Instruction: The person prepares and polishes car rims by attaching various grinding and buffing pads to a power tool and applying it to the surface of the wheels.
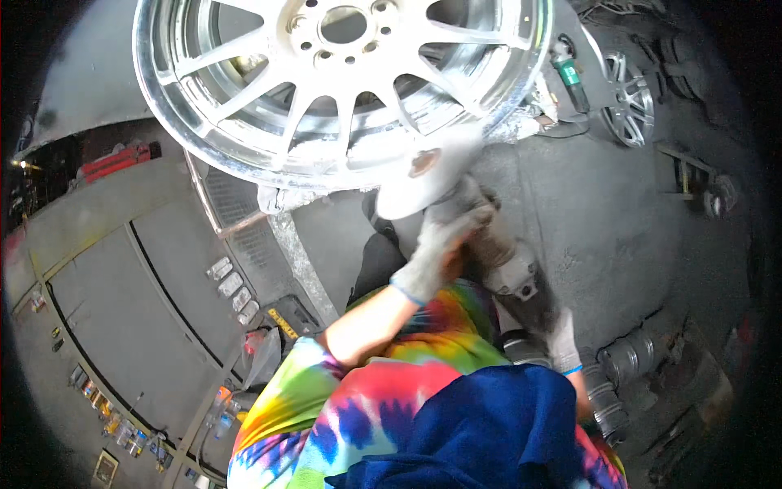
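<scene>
A large silver alloy wheel rim (346,134) with several spokes lies at the top of the view. Just below its near edge, my gloved left hand (440,251) wraps round the front of a grey power polisher (505,265). My gloved right hand (562,341) grips the tool's rear end, lower and further right; its fingers are partly hidden. The polisher's round white buffing pad (403,191) is tilted and blurred by motion. It overlaps the rim's near edge, and I cannot tell whether they touch.
A green power tool (570,77) lies right of the rim, with a smaller spoked wheel (629,102) beyond it. More metal wheels (626,359) sit at the lower right. On the left are a red tool (118,160), several pale blocks (230,284) and a plastic bag (262,359).
</scene>
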Demonstrator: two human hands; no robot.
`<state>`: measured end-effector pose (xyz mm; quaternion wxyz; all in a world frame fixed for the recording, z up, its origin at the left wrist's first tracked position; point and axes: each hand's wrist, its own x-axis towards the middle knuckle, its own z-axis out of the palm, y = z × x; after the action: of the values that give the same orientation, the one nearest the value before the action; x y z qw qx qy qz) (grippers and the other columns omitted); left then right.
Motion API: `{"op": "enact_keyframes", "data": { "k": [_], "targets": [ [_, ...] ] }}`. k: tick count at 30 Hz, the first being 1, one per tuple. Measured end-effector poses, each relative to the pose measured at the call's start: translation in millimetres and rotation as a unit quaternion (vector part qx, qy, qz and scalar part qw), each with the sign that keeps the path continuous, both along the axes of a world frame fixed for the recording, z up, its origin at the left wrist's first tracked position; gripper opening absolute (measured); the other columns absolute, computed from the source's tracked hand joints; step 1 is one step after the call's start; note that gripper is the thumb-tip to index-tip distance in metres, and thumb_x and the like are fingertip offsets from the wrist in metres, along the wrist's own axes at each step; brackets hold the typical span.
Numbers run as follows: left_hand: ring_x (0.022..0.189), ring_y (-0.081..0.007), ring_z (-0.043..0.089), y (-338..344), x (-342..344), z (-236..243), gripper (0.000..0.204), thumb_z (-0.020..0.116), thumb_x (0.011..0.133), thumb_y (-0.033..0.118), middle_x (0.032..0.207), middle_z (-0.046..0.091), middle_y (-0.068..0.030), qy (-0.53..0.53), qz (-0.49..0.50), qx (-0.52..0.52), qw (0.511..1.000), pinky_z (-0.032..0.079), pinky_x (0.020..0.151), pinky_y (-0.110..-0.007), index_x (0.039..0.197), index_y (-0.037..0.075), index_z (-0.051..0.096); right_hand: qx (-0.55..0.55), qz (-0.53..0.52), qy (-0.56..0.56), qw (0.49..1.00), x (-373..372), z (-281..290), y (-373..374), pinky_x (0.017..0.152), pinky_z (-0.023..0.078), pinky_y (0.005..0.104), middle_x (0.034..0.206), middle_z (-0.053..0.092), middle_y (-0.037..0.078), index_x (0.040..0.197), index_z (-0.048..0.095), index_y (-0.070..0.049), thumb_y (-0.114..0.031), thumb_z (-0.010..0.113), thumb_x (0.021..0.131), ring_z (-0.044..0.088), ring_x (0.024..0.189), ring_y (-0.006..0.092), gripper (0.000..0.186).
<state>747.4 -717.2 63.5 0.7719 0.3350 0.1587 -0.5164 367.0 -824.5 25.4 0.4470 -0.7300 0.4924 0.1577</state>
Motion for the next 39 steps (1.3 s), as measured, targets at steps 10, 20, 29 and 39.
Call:
{"op": "enact_keyframes", "data": {
  "k": [10,20,29,39],
  "targets": [
    [0.109,-0.0320,0.056,141.2,26.0,7.3,0.064,0.080,0.067,0.018,0.116,0.058,-0.0136,-0.064,0.045,-0.161,0.984,0.041,0.101,-0.052,0.122,0.009,0.048,0.200,-0.024,-0.116,0.973,143.8,25.7,112.3,0.083,0.049,0.0354,0.104,0.066,0.020,0.120,0.055,-0.001,-0.027,0.067,0.083,0.064,0.093,0.0298,0.046],
    [0.101,-0.0271,0.057,212.1,35.2,15.6,0.056,0.077,0.069,0.027,0.108,0.059,-0.0047,-0.120,0.133,-0.145,0.973,0.036,0.100,-0.051,0.116,0.009,0.052,-0.252,-0.037,-0.343,0.904,295.4,25.3,5.7,0.080,0.053,0.0356,0.103,0.066,0.013,0.116,0.060,-0.003,-0.024,0.075,0.077,0.066,0.091,0.0238,0.047],
    [0.102,-0.0298,0.057,168.3,18.7,17.3,0.061,0.080,0.066,0.027,0.107,0.062,-0.0115,-0.135,0.176,-0.125,0.967,0.032,0.103,-0.049,0.118,0.009,0.053,-0.088,-0.194,-0.432,0.876,435.9,2.5,-111.3,0.076,0.048,0.0305,0.099,0.065,0.010,0.115,0.056,0.003,-0.016,0.073,0.079,0.059,0.087,0.0163,0.045],
    [0.102,-0.0321,0.056,141.2,5.0,4.2,0.062,0.079,0.066,0.035,0.104,0.064,-0.0115,-0.167,0.282,-0.069,0.942,0.026,0.107,-0.050,0.116,0.011,0.053,-0.220,-0.027,-0.526,0.821,470.5,29.4,-169.1,0.064,0.049,0.0306,0.079,0.065,0.009,0.100,0.062,0.001,-0.016,0.071,0.076,0.059,0.069,0.0154,0.031]
  ]
}}
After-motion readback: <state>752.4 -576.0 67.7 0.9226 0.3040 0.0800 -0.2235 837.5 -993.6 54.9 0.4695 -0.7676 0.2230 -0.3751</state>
